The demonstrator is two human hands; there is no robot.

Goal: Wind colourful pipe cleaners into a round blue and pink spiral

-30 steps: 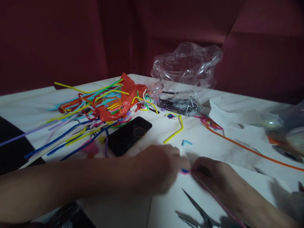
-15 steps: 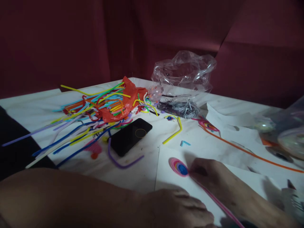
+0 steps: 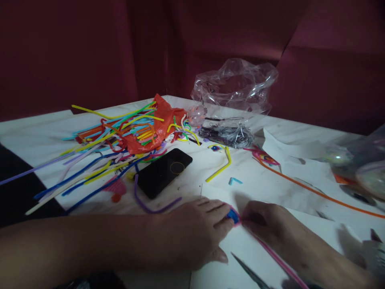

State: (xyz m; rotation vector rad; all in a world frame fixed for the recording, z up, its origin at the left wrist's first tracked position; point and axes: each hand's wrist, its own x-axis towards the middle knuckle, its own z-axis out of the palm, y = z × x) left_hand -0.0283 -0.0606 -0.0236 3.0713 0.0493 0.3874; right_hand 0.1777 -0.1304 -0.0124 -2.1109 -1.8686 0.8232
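A coil of pipe cleaner (image 3: 232,216), blue at its core with a pink rim, lies on a sheet of white paper (image 3: 216,277). My left hand (image 3: 195,230) is laid over the coil's left part, its fingers stretched out and flat, hiding much of it. At the coil's right edge, my right hand (image 3: 261,220) pinches the pink pipe cleaner (image 3: 279,259), whose tail runs down to the bottom edge. Below the hands, a pointed dark blade (image 3: 248,269) shows on the paper; its rear is cut off by the frame.
Left of the hands lie a black phone (image 3: 164,172) and a bent purple pipe cleaner (image 3: 156,209). Behind are many coloured pipe cleaners (image 3: 99,160), a red bag (image 3: 165,116), a clear plastic bag (image 3: 234,88) and dark wires (image 3: 225,135). An orange pipe cleaner (image 3: 315,192) stretches rightward.
My left hand has moved up from the bottom edge onto the coil, covering its left side and uncovering the blade. My right hand keeps its pinch in nearly the same place.
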